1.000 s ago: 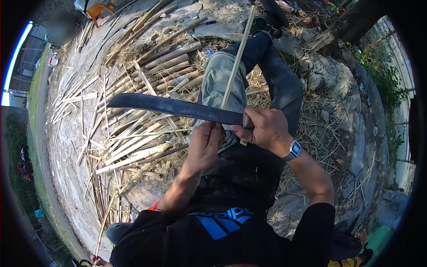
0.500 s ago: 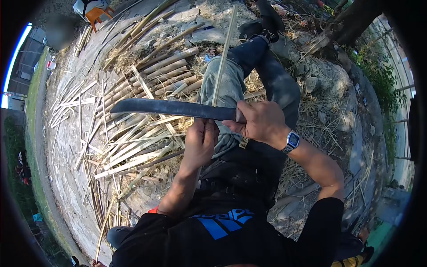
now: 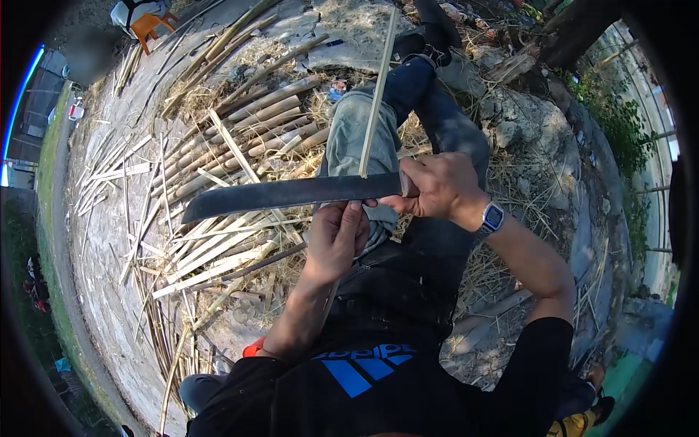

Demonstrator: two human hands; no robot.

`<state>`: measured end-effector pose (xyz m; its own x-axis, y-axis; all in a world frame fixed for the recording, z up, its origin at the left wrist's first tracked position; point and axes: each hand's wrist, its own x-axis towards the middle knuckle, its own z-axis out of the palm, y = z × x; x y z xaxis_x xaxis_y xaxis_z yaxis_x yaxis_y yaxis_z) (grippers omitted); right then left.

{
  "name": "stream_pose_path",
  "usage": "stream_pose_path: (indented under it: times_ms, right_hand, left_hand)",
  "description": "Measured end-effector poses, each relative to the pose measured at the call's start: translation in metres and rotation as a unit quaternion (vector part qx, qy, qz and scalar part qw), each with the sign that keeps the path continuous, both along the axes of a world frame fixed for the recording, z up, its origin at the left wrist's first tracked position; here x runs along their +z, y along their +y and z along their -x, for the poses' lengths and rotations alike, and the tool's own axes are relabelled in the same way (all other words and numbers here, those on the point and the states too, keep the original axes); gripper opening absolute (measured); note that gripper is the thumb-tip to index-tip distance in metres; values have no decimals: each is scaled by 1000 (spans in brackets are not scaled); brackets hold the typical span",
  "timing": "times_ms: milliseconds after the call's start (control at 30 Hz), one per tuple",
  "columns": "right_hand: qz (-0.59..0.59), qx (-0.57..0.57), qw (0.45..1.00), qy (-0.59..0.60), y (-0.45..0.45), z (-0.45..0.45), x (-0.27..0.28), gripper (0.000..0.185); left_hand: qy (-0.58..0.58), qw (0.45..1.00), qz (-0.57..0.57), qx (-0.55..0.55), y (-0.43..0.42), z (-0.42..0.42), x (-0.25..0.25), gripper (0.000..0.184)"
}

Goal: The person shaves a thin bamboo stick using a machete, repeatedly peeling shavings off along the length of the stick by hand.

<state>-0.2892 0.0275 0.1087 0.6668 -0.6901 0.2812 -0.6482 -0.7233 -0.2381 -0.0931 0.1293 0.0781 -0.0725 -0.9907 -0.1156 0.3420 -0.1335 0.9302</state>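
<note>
My right hand [image 3: 444, 188] grips the handle of a machete [image 3: 284, 195], whose long dark blade points left across my lap. A thin, pale bamboo strip [image 3: 378, 95] runs from far ahead over my leg to the blade and meets it near the handle. Just below the blade, my left hand [image 3: 338, 234] is closed in a pinch on the strip's near part, which the fingers mostly hide. Beneath the strip, a grey-green cloth [image 3: 357, 138] covers my thigh.
Several bamboo poles [image 3: 273, 113] lie stacked ahead on the left. Split bamboo pieces [image 3: 218, 251] and straw are scattered beside my leg. Rocks [image 3: 528, 131] stand to the right, near a tree trunk [image 3: 582, 33]. An orange chair [image 3: 151, 29] is at the far left.
My right hand and the machete have shifted slightly right and the blade tilts more. My left hand has moved a little right, its thumb now extended along the strip below the blade.
</note>
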Motion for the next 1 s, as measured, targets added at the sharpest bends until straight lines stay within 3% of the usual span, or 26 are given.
stream_pose_path:
  times_ms: [133,200,233,300,367,467,533,600,667,733,800,867,900,967,1000]
  right_hand:
    - [-52,-22,997,-50,10,-12,3,57]
    - [-55,-47,995,-62,20,-20,-5,59]
    - [11,-28,999,-18,15,-12,4,61]
    - [36,-42,997,-54,-29,13,-2,63]
    - [46,-242,969,22,-75,31,23,62]
    - [-41,-159,986,-38,-39,26,25,60]
    - [-19,-42,998,-44,6,11,23,57]
    - [48,-9,998,-31,-2,25,23,59]
    - [-26,-197,979,-46,-59,62,34,66]
    - [53,-333,940,-50,-147,129,33,77]
    - [123,-357,925,-43,-185,181,26,79]
    - [-3,-462,876,-136,-178,187,34,66]
    - [-3,-454,881,-132,-166,182,34,66]
    - [-178,-380,838,-348,-124,163,32,62]
    - [-193,-338,843,-371,-102,151,32,60]
  left_hand:
    - [112,993,-25,19,-24,-10,-10,25]
    - [98,994,-47,17,-17,-9,-16,25]
    - [119,992,-51,-3,-13,-8,-10,25]
    - [126,989,-73,-33,2,-11,-6,27]
    - [112,989,-86,-41,12,-2,-13,27]
    - [125,989,-46,-63,-2,4,-15,26]
    - [106,992,-47,-40,-10,4,1,26]
    - [81,995,-35,-50,-3,1,5,28]
    - [33,998,-22,-46,17,-4,8,31]
    - [3,998,-31,-55,31,-4,5,32]
    - [-1,999,-13,-46,33,-6,5,33]
    - [-39,999,18,-13,21,-8,0,33]
    - [-35,999,18,-17,16,-12,-1,33]
    - [-39,999,-5,-32,9,-13,-1,33]
    - [-39,999,-10,-32,7,-12,-3,33]
